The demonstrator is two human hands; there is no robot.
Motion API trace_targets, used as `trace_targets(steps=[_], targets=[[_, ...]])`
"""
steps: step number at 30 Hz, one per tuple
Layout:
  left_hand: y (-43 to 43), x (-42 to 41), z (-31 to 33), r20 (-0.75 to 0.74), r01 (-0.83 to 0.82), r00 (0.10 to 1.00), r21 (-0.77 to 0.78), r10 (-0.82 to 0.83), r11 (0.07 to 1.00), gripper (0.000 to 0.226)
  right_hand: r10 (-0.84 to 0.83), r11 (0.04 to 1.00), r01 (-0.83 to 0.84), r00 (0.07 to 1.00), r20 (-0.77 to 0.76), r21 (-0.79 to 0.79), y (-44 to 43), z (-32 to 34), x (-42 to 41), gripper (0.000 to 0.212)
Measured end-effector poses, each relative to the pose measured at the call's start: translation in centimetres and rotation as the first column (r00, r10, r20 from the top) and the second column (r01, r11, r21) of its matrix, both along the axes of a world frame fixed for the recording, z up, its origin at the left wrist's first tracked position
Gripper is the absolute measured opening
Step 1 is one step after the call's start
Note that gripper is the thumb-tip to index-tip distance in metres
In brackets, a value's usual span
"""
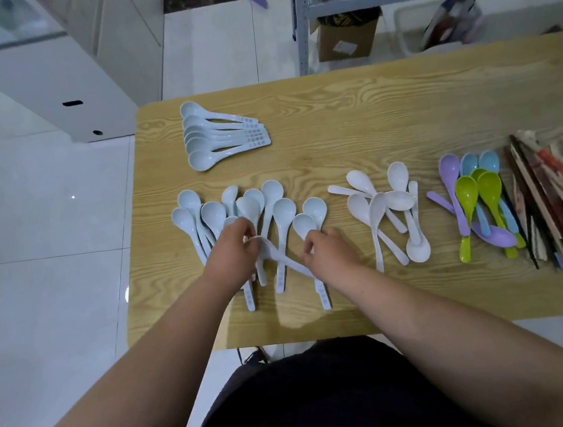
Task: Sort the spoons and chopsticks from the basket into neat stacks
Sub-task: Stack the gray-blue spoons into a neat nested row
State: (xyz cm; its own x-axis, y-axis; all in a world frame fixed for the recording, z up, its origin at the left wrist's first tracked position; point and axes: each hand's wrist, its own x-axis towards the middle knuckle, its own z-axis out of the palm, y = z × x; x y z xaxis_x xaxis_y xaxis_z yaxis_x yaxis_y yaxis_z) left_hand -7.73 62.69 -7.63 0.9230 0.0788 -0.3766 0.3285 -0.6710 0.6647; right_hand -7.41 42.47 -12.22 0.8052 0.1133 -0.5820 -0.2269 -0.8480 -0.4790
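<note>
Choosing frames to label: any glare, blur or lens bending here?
Head view: the wide lens bows the edges of the table, soft glare sits on its near side, the chopsticks at right look smeared, the pale blue spoons are sharp.

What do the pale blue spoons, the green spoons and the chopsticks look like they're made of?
The pale blue spoons: probably plastic or melamine, smooth, soft sheen. The green spoons: glossy plastic, bright even colour. The chopsticks: mostly wood or bamboo, matt tan; a few dark ones unclear.
</note>
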Motion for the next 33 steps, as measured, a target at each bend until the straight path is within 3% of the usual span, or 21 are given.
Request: trace_targets(steps=[2,5,9,13,17,19,22,27,30,33], targets=[[1.1,-1.7,0.9,-0.053,-0.13,0.991,-0.207,0.121,0.97,0.013,-0.02,0.998,0.021,1.0,0.018,-0.056,0.1,0.2,-0.1,0.014],[3.0,-3.8,1.8,-0.095,-0.203,0.979,-0.372,0.181,0.906,0.003,-0.096,0.991,0.1,0.994,0.045,-0.092,0.6,0.6,-0.6,0.022],[5.4,-5.6,2.8,-0.209,-0.358,0.934,-0.571,0.291,0.739,0.019,-0.186,0.981,0.179,0.977,0.107,0.071,0.4,1.9,-2.1,0.019],[8.4,-6.2,3.2,-0.229,-0.39,0.921,-0.515,0.316,0.764,0.016,-0.194,0.954,0.141,0.963,0.186,0.264,1.7,5.3,-3.5,0.024],[10.3,-6.0,4.8,-0.502,-0.602,0.796,-0.602,0.338,0.524,0.042,-0.015,0.92,-0.073,0.975,0.221,0.386,5.2,9.4,-5.6,0.029],[11.1,-6.0,5.4,-0.531,-0.602,0.796,-0.641,0.291,0.477,0.05,0.073,0.907,-0.161,0.971,0.229,0.39,7.2,10.6,-6.9,0.026],[12.4,-6.5,6.0,-0.542,-0.575,0.811,-0.666,0.221,0.476,0.053,0.094,0.911,-0.185,0.963,0.252,0.369,9.8,11.3,-8.2,0.023],[14.3,-8.0,6.6,-0.574,-0.577,0.808,-0.727,0.132,0.372,0.035,0.082,0.946,-0.178,0.941,0.329,0.272,12.2,12.3,-8.9,0.019],[15.4,-8.5,6.7,-0.564,-0.583,0.805,-0.699,0.182,0.414,0.028,0.079,0.943,-0.177,0.941,0.329,0.28,13.4,12.5,-9.4,0.019],[16.2,-8.8,6.9,-0.598,-0.606,0.783,-0.671,0.172,0.426,0.04,0.068,0.939,-0.165,0.949,0.309,0.302,14.7,12.5,-9.8,0.019]])
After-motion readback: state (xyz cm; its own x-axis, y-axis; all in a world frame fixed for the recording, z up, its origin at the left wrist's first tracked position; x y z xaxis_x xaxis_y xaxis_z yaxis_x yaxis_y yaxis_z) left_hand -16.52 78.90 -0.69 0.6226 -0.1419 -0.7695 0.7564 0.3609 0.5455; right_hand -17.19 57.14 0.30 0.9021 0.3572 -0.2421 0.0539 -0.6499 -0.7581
